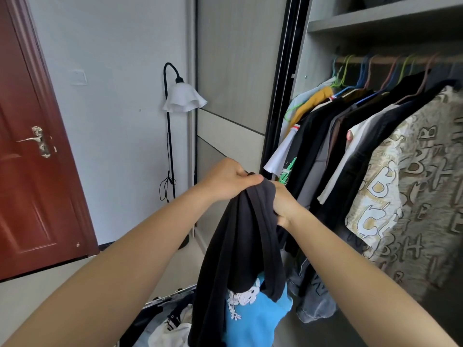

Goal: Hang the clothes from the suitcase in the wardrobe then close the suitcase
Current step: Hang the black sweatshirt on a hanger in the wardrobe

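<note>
Left grip, right grip: garment vertical

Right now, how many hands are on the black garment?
2: the left hand pinches the black garment at its top; the right hand grips its right edge, just below.

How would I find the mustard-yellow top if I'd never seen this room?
Look into the open wardrobe on the right and follow its hanging rail to the left end. The mustard-yellow top hangs there beside a pale blue garment, the only plain yellow among mostly black and grey clothes.
</note>
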Demonstrator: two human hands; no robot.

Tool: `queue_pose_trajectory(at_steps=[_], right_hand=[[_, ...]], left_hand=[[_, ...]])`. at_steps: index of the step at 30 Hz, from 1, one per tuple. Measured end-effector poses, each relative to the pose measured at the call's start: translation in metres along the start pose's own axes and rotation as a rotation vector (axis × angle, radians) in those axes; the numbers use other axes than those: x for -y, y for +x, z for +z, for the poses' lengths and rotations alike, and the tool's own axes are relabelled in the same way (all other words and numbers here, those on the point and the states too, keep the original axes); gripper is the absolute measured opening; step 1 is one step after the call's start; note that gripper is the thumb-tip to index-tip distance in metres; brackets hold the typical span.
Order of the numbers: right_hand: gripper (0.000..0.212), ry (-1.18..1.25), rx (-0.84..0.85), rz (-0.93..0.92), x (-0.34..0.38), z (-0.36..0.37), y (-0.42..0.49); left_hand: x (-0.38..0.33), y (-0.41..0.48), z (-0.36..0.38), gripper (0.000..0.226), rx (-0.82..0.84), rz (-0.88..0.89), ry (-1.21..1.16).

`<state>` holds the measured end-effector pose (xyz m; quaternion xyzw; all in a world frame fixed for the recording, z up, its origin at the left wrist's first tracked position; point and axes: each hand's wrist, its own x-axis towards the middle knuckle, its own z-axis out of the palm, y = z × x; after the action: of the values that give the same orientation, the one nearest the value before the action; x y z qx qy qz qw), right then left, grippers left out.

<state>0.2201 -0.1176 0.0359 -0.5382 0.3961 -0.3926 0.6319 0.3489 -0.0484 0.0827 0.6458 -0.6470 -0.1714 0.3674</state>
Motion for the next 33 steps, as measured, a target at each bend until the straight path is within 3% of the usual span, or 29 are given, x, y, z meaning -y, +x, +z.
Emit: queue_pose_trajectory(at_steps=[3,6,8,11,13,15,17,20,23,25,29,31,33], right_hand=[[0.020,-0.081,-0.005,-0.003,-0.008,0.002,0.002],[0.003,-0.357,0.086,-0.119,-0.008,0.006,0.000],[0.019,-0.471,0.009,-0.241,-0.004,0.007,0.000],[0.012,-0.295,-0.183,-0.495,0.003,0.010,-0.019],[0.007,-0.336,-0.063,-0.553,-0.004,0.014,-0.035],[0.018,-0.595,0.059,-0.486,-0.022,0.021,-0.047],[0.021,-0.818,0.044,-0.431,-0.044,0.024,-0.048],[0.032,-0.877,-0.058,-0.390,-0.073,0.020,-0.041],[0.033,-0.933,-0.101,-0.238,-0.087,0.004,-0.032],[0.029,-0.857,-0.136,-0.118,-0.084,-0.006,-0.024],[0.014,-0.130,-0.217,0.160,-0.051,-0.013,-0.015],[0.019,-0.109,-0.169,0.121,-0.025,-0.014,-0.017],[0.025,-0.290,-0.127,-0.001,-0.001,-0.015,-0.021]], left_hand=[[-0.005,-0.005,-0.004,0.047,0.071,-0.104,-0.040],[-0.014,-0.007,-0.007,0.029,-0.050,-0.288,-0.371],[-0.014,-0.005,-0.011,0.024,-0.151,-0.380,-0.523],[0.001,-0.005,-0.013,0.021,-0.201,-0.493,-0.637],[0.010,-0.005,-0.008,0.022,-0.222,-0.556,-0.671],[0.013,-0.005,-0.003,0.020,-0.255,-0.585,-0.703],[0.013,-0.003,0.000,0.017,-0.284,-0.588,-0.747],[0.015,-0.003,-0.002,0.016,-0.342,-0.590,-0.815],[0.022,-0.002,-0.008,0.020,-0.421,-0.598,-0.888],[0.028,-0.001,-0.011,0.019,-0.481,-0.607,-0.869],[0.052,-0.001,-0.008,0.020,-0.571,-0.630,-0.824],[0.062,0.001,-0.009,0.021,-0.605,-0.650,-0.879],[0.065,0.002,-0.010,0.019,-0.616,-0.674,-0.950]])
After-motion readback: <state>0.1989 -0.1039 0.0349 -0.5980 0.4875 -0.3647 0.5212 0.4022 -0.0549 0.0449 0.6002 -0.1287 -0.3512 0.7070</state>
